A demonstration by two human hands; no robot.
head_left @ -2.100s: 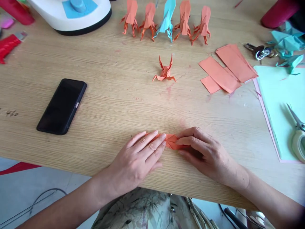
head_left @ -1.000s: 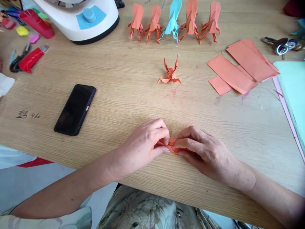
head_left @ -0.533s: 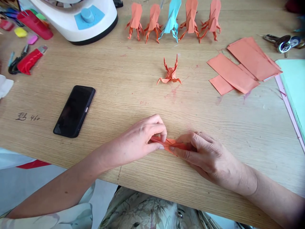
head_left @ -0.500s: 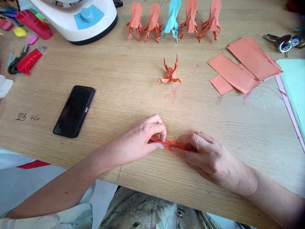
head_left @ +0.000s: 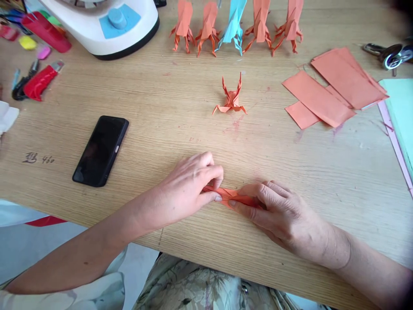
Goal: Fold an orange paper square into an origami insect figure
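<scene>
A narrow folded strip of orange paper [head_left: 228,194] lies low over the table near its front edge, partly covered by my fingers. My left hand [head_left: 198,185] pinches its left end between thumb and curled fingers. On the right end, my right hand [head_left: 274,211] is closed, thumb below and index finger above. Beyond my hands stands a small orange origami figure [head_left: 231,100] with two raised points and two spread legs. Farther back is a row of several origami figures, orange ones [head_left: 260,23] and a blue one [head_left: 234,26].
Orange paper rectangles [head_left: 322,99] overlap at the right, beside pale green sheets [head_left: 400,112]. A black phone [head_left: 100,150] lies left of my hands. Back left are a white appliance with a blue knob [head_left: 118,18], a red cutter [head_left: 41,82] and a red tube-like object [head_left: 47,32].
My left fingers have shifted very slightly left along the folded paper. Both hands still grip it. The view has moved a little.
</scene>
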